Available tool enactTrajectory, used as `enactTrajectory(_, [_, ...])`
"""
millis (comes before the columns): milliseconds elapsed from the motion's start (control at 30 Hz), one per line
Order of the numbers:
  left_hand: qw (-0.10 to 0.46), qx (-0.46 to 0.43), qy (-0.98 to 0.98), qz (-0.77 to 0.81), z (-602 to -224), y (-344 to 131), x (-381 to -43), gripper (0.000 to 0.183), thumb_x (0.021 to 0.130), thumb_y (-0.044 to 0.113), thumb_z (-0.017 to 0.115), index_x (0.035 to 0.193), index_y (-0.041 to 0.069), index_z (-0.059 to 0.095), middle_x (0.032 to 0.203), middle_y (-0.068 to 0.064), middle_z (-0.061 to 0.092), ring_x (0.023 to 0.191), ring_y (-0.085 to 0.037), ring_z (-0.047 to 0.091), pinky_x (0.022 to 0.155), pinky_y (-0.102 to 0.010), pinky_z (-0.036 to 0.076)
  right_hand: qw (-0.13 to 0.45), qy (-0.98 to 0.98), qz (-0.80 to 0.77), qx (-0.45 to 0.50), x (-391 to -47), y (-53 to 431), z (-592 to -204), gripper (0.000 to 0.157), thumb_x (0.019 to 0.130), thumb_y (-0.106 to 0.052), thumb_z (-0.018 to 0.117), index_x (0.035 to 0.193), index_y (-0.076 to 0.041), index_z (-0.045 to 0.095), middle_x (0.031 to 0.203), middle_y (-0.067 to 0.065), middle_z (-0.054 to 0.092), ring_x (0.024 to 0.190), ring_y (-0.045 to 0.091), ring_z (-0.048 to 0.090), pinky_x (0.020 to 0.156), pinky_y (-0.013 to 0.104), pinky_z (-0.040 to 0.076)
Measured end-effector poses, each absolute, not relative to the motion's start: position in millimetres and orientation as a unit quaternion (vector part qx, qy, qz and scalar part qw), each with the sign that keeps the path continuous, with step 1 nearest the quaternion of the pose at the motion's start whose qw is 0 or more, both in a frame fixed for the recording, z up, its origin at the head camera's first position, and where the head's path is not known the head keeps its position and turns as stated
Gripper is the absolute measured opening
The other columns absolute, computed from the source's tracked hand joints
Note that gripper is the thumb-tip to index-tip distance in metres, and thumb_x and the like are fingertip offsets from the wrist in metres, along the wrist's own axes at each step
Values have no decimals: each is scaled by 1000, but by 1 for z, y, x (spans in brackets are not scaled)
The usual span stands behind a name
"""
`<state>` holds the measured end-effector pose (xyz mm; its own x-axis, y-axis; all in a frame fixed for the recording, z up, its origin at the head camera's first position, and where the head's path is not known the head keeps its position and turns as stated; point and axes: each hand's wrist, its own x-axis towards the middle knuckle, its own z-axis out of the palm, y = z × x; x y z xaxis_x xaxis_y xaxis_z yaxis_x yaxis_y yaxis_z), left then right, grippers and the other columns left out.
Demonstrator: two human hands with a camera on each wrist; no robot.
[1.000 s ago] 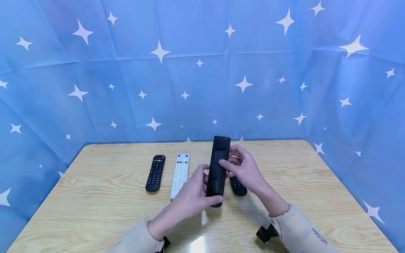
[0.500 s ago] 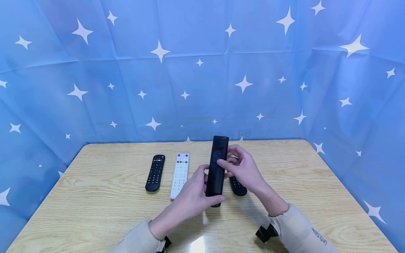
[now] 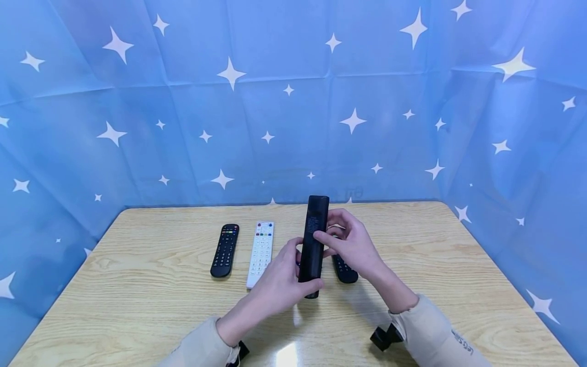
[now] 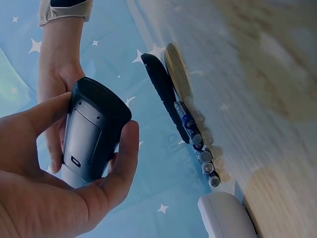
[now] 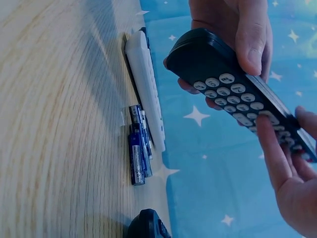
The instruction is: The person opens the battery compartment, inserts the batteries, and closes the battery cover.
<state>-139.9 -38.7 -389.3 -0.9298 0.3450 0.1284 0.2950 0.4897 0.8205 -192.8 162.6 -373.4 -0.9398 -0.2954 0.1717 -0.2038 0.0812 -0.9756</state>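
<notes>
Turned slightly about its long axis since a second ago, the held remote [image 3: 312,257] now shows a narrower strip of its back to the head view and has edged a little to the left. It hangs tilted above the table [image 3: 137,306], top end up and away from the person. The left hand [image 3: 279,278] is bent round its lower end, with a firm-looking hold; the right hand [image 3: 355,244] pinches it further up, thumb on the back and fingertips against the buttons [image 5: 235,94]. That light pinch on smooth plastic could slip if the left hand eased off, and the fingers might press keys by accident. Loose batteries [image 5: 137,153] lie below, near the white remote [image 3: 260,255]; being round, they could roll if knocked or struck by a drop. The right black remote [image 3: 345,270], partly hidden by the right hand, could be nudged by a low sweep; the left black remote [image 3: 224,251] seems safer.
</notes>
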Motion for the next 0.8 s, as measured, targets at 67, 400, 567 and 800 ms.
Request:
enactTrajectory(67, [23,189,861,472,-389,-39,-140,88,84,35,85,152,5,38,104,-1,58,82,-13,59,72,-28,52,39,730,-660,-173,-192,163,-373,45,96,-16,75,133,-4,53,112,20,59,93,24,69,71,48,62])
enactTrajectory(400, [34,185,850,492,-389,-41,-142,84,87,28,83,155,7,38,103,3,60,85,-12,61,70,-28,55,48,713,-669,-205,-193,163,-373,47,99,-7,69,141,-1,49,120,23,56,99,23,67,75,49,61])
enactTrajectory(567, [40,184,842,506,-388,-41,-141,85,88,24,82,156,4,36,102,2,61,85,-13,63,70,-28,56,44,718,-664,-206,-194,163,-372,48,99,-7,69,142,-1,50,120,22,58,100,25,67,76,48,61])
enactTrajectory(800, [46,186,834,517,-389,-42,-142,81,90,22,80,156,4,36,103,1,62,87,-11,65,74,-28,56,38,741,-640,-200,-194,162,-373,53,97,-9,73,145,-7,49,128,19,58,110,32,64,83,43,60])
